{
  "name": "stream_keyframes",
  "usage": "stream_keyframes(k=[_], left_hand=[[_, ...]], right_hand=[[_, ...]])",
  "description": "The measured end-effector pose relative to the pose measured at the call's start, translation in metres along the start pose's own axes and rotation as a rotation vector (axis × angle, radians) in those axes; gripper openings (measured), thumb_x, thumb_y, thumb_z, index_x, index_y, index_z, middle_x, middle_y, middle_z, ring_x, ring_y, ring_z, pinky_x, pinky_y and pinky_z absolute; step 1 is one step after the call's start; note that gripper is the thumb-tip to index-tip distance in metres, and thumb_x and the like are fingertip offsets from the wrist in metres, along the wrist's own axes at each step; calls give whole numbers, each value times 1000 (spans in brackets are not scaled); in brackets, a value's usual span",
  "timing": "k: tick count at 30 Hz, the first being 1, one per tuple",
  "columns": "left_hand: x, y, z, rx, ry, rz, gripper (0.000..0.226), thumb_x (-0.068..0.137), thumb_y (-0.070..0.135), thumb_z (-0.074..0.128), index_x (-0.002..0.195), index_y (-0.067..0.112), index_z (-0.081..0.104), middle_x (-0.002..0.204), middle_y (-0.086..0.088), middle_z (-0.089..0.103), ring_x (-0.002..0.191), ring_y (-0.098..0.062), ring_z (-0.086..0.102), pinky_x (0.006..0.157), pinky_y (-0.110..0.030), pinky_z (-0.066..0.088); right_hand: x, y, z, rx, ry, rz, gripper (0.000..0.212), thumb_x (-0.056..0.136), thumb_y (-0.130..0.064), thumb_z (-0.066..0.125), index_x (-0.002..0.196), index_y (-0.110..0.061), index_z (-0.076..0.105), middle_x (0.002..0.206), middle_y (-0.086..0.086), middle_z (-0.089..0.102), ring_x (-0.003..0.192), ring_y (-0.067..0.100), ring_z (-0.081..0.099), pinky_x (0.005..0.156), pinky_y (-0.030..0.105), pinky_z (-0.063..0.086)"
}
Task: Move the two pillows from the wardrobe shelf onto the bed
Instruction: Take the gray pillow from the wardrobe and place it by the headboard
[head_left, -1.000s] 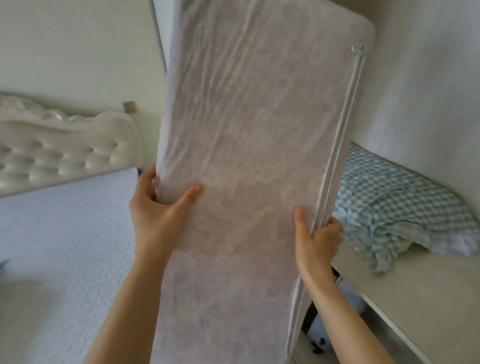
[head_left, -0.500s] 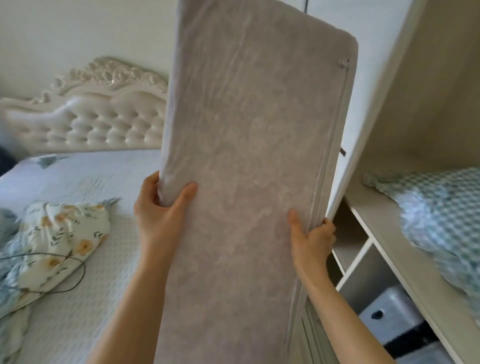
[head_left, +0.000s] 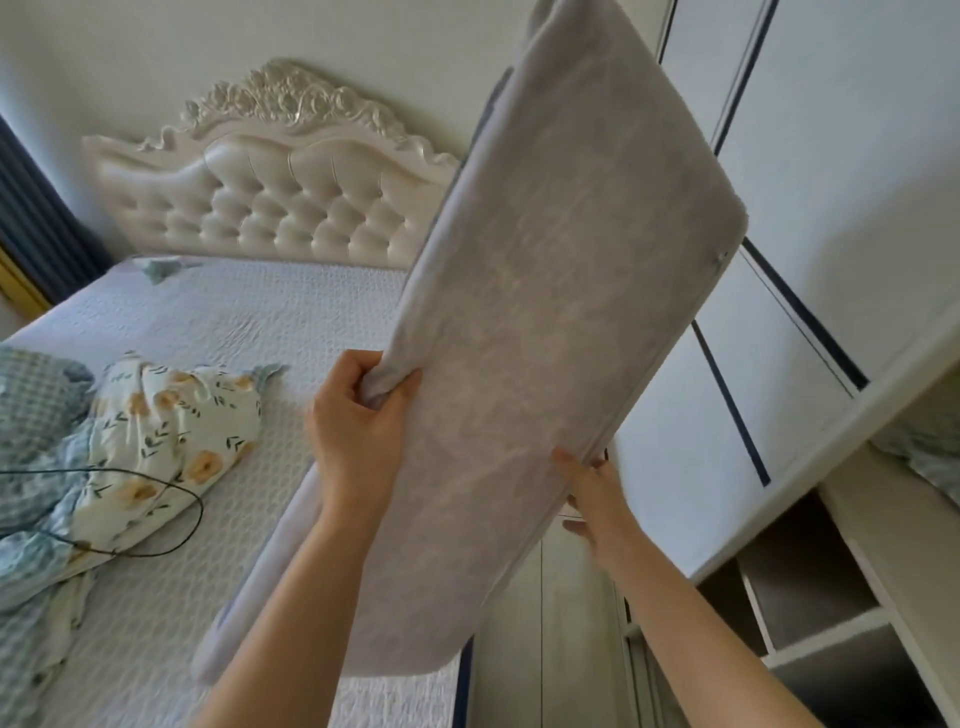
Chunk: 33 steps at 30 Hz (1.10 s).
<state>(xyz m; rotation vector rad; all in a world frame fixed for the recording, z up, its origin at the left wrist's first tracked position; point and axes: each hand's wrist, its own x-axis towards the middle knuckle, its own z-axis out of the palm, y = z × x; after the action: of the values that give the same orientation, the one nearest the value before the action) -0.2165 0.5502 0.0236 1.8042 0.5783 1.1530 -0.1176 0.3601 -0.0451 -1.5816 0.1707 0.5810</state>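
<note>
While the grey pillow (head_left: 561, 338) hangs in the air at the centre of the frame, its long axis runs steeply from a lower end near the bottom middle up to a top corner near the upper right, so most of its length stands above both grips. The left hand (head_left: 358, 431) holds the pillow's left edge, thumb on the near face and fingers curled round behind, pinching a fold of the cover. The right hand (head_left: 597, 493) takes the opposite, zippered edge lower down; its grip is blurred, and only the thumb shows against the near face, so I judge it closed on the edge without being sure how firmly. Both grips sit in the lower half of the pillow, on either side of its width. The bed (head_left: 249, 322) lies to the left of the frame and below, its bare stretch of white quilt nearer the left hand, so lowering the pillow likely means swinging the tall upper end down and leftward. A floral pillow (head_left: 171, 415) and a black cable (head_left: 156, 551) lie at the lower left. The wardrobe shelf (head_left: 883, 519) sits at the right, where a patch of checked fabric (head_left: 924, 452) shows at the frame's edge.
</note>
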Motion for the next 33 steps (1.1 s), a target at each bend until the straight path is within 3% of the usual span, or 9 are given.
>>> stream_keyframes(k=[2, 5, 10, 14, 18, 21, 25, 28, 33], left_hand=[[16, -11, 15, 41, -29, -9, 31, 78, 21, 76, 67, 41, 55, 63, 22, 60, 57, -2, 51, 55, -26, 40], [39, -32, 38, 131, -69, -29, 28, 79, 22, 75, 67, 39, 57, 61, 17, 60, 61, -5, 54, 60, -32, 43], [70, -72, 76, 342, -161, 39, 11, 83, 23, 73, 76, 30, 67, 68, 15, 62, 71, -16, 60, 63, -37, 42], [91, -101, 104, 476, -284, 165, 7, 79, 23, 73, 76, 27, 69, 66, 16, 57, 66, -16, 55, 54, -28, 28], [113, -123, 134, 558, -438, 285, 12, 74, 18, 75, 69, 21, 64, 62, 7, 61, 61, -21, 56, 54, -26, 31], [129, -135, 161, 597, -528, 349, 13, 68, 14, 72, 64, 18, 61, 57, 6, 59, 57, -23, 55, 63, -30, 36], [153, -151, 209, 640, -637, 375, 14, 67, 5, 74, 68, 15, 64, 62, 4, 63, 61, -24, 57, 71, -31, 40], [176, -160, 249, 662, -667, 341, 14, 67, 4, 76, 71, 14, 67, 66, 3, 66, 64, -25, 60, 74, -34, 44], [209, -183, 305, 669, -669, 236, 16, 68, 5, 80, 81, 13, 74, 81, 1, 74, 80, -25, 69, 90, -45, 48]], right_hand=[[20, -16, 8, -64, -25, -20, 38, 88, -22, 64, 120, -18, 44, 111, -3, 58, 93, 13, 56, 79, 30, 45], [44, -46, 19, -279, 32, -221, 56, 89, -17, 63, 138, -10, 38, 127, -3, 50, 114, 16, 51, 96, 29, 39], [70, -103, 37, -639, 172, -908, 45, 88, -13, 62, 130, -9, 47, 127, 8, 49, 118, 18, 47, 101, 27, 37], [115, -124, 58, -1126, -4, -1253, 47, 86, -20, 67, 128, -9, 52, 134, 11, 49, 132, 30, 37, 110, 41, 33], [188, -129, 65, -1562, -277, -1141, 63, 88, -38, 61, 142, -17, 39, 149, 6, 38, 145, 31, 15, 117, 52, 12], [245, -134, 63, -1690, -409, -975, 75, 84, -58, 54, 146, -27, 27, 153, 1, 32, 146, 31, 12, 114, 60, 6], [318, -156, 61, -1721, -585, -658, 98, 60, -77, 57, 143, -35, 26, 144, -2, 43, 134, 31, 37, 107, 63, 23], [366, -171, 55, -1600, -706, -561, 85, 56, -73, 64, 127, -32, 44, 120, 0, 57, 110, 26, 57, 89, 44, 48], [429, -174, 51, -1668, -654, -826, 55, 81, -64, 55, 113, -19, 56, 107, 10, 66, 97, 31, 61, 67, 36, 41]])
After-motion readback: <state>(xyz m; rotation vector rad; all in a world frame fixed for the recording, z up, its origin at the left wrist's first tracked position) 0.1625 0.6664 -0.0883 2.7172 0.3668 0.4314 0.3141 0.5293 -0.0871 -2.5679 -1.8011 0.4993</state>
